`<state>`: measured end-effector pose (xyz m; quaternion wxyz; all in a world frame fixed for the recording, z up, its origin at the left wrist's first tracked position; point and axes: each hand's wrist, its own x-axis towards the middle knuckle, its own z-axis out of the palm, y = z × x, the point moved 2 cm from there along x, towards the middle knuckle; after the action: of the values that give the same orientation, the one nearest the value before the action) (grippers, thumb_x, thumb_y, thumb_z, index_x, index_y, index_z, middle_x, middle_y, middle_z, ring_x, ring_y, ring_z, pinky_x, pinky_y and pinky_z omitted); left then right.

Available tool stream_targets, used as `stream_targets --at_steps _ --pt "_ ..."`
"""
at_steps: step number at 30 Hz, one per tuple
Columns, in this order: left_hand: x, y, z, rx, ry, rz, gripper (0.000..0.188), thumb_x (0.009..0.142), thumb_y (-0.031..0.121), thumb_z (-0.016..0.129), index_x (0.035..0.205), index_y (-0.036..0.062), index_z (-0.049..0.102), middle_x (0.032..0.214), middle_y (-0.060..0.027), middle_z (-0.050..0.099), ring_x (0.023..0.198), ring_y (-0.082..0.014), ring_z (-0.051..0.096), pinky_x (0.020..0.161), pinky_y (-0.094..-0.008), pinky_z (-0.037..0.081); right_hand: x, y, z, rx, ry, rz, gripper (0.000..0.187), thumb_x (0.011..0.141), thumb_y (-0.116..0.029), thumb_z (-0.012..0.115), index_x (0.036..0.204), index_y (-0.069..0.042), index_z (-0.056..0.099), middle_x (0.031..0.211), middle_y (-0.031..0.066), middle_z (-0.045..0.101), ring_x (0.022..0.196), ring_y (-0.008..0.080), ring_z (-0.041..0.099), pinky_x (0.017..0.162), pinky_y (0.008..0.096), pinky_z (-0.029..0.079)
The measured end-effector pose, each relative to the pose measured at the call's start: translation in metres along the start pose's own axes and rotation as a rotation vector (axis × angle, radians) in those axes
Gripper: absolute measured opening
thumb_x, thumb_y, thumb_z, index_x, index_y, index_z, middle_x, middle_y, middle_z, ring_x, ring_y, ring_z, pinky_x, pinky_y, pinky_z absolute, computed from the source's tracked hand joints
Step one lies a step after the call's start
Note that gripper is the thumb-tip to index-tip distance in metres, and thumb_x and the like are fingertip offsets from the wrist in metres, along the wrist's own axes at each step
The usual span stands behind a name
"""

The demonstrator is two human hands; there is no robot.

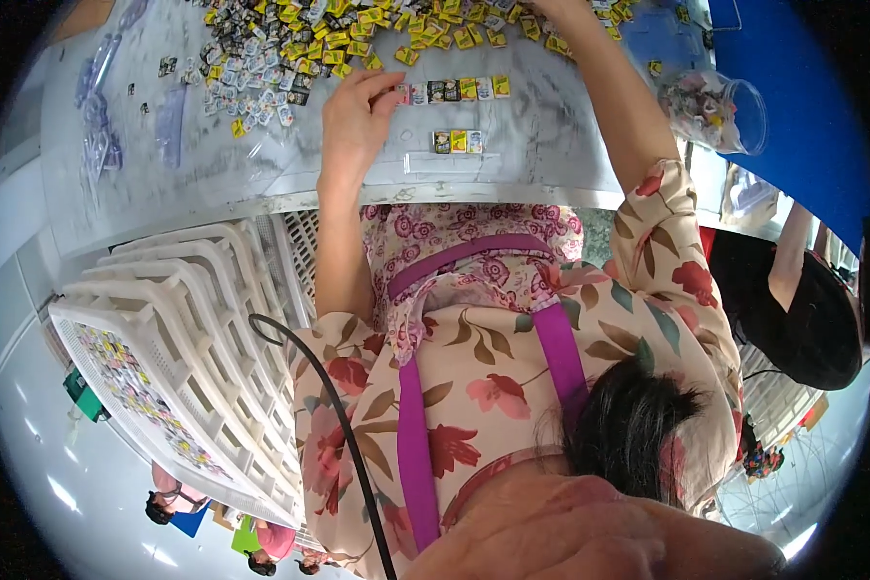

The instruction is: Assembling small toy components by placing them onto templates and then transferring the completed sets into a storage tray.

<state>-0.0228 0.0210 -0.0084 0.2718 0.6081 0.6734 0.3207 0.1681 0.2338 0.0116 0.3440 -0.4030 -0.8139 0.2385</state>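
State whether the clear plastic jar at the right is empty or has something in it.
Not empty: mixed-coloured contents show through the clear wall of the jar. Whether it is completely full, I cannot tell.

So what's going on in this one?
A person is working at a table with small pieces. The left hand has its fingertips at the left end of a row; whether they grip a piece is unclear. The right hand is at the far pile, partly cut off by the frame. A shorter row of three lies nearer the person.
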Motion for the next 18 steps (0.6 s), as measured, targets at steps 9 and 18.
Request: stream_targets --at_steps 9,18 --pt "-0.005 0.006 -0.004 -0.048 0.013 -0.107 0.027 0.084 0.011 0.071 0.11 0.0079 0.074 0.108 -0.0082 0.07 0.079 -0.016 0.067 0.073 -0.0265 0.052 -0.003 -0.024 0.0 -0.108 -0.11 -0.271 0.011 0.081 -0.01 0.069 0.091 -0.006 0.071 0.085 0.0111 0.067 0.081 0.0285 0.064 0.073 0.0417 0.053" --pt "-0.005 0.006 0.0 -0.087 0.049 -0.062 0.021 0.084 0.008 0.07 0.105 0.0025 0.073 0.1 -0.0116 0.069 0.072 -0.0201 0.067 0.068 -0.0292 0.052 -0.004 -0.037 0.012 -0.495 -0.279 -0.237 0.016 0.075 -0.022 0.07 0.088 -0.012 0.073 0.085 0.0049 0.063 0.093 0.0245 0.061 0.077 0.0411 0.052"
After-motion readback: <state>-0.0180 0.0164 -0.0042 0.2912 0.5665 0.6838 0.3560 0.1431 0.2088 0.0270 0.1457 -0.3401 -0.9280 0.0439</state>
